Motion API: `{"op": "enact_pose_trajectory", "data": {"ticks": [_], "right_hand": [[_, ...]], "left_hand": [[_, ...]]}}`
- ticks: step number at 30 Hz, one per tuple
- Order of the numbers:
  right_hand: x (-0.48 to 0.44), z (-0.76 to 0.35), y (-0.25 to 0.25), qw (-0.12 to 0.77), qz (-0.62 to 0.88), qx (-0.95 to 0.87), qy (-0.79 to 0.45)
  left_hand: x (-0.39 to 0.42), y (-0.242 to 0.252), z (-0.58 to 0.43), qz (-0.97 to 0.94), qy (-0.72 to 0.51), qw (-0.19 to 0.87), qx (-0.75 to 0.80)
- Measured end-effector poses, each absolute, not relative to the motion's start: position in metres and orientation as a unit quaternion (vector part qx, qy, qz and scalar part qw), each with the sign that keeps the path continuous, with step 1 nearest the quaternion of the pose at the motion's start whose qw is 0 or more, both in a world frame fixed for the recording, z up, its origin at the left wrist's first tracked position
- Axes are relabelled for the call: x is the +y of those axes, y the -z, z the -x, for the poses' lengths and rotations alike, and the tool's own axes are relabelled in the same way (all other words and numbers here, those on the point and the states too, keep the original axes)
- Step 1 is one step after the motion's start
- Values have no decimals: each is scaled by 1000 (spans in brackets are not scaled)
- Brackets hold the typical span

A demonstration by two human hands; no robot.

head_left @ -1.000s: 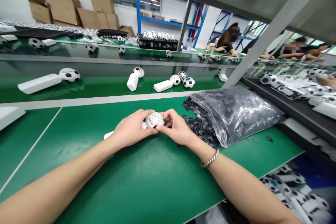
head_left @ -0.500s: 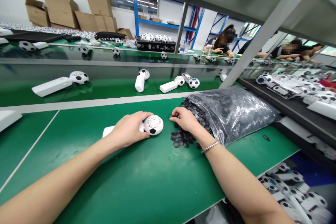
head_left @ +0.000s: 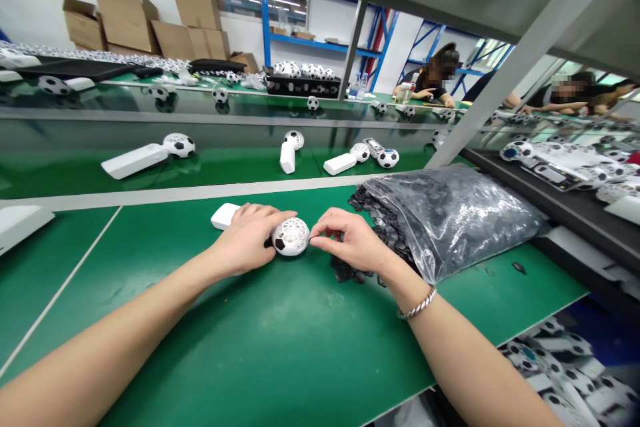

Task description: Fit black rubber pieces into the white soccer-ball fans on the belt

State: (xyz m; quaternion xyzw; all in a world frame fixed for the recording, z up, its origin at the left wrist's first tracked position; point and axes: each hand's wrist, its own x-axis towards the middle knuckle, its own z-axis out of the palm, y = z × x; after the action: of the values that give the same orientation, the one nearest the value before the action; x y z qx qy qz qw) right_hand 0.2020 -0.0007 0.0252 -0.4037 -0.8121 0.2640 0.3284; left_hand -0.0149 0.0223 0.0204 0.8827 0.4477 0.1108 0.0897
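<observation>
Half a second ago the right hand (head_left: 350,240) lay on the loose black pieces (head_left: 353,272) at the mouth of the bag (head_left: 450,213); now it has drawn back to the fan (head_left: 291,235), thumb and forefinger pinched together just beside the ball-shaped head. Whether a black piece sits in that pinch is too small to tell. The left hand (head_left: 250,237) has stayed on the fan, fingers curled over its neck and pressing it to the green table (head_left: 280,347). The fan has turned: its white handle (head_left: 225,215) now juts out beyond the left knuckles, away from the person, where before it showed beside the wrist. The head rests on the table between the two hands.

The middle of the fan is hidden under the left hand. The heap of black pieces is partly covered by the right wrist, and the rest blurs inside the clear bag. Other fans (head_left: 147,155) lie on the belt (head_left: 75,173) behind; they sit further right than before. The trays at the right edge are cut off by the frame.
</observation>
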Motion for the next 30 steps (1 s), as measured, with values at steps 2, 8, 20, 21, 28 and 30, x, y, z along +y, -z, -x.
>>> {"op": "enact_pose_trajectory", "data": {"ticks": [2,8,20,21,28,30], "right_hand": [[-3,-199,-25,333,406,-804,-280],[-2,-191,-15,327,405,-796,-310],[9,-185,3,391,404,-678,-474],[10,-184,4,391,396,-664,-500],[10,-177,13,420,413,-650,-481],[11,-177,13,420,414,-652,-477]], "left_hand": [[22,-20,14,-882,-109,99,448],[18,-21,7,-863,-132,111,476],[13,-19,-1,-835,-165,111,513],[13,-18,-1,-834,-169,111,513],[14,-17,-3,-838,-190,113,499],[12,-16,-2,-840,-197,110,493]]}}
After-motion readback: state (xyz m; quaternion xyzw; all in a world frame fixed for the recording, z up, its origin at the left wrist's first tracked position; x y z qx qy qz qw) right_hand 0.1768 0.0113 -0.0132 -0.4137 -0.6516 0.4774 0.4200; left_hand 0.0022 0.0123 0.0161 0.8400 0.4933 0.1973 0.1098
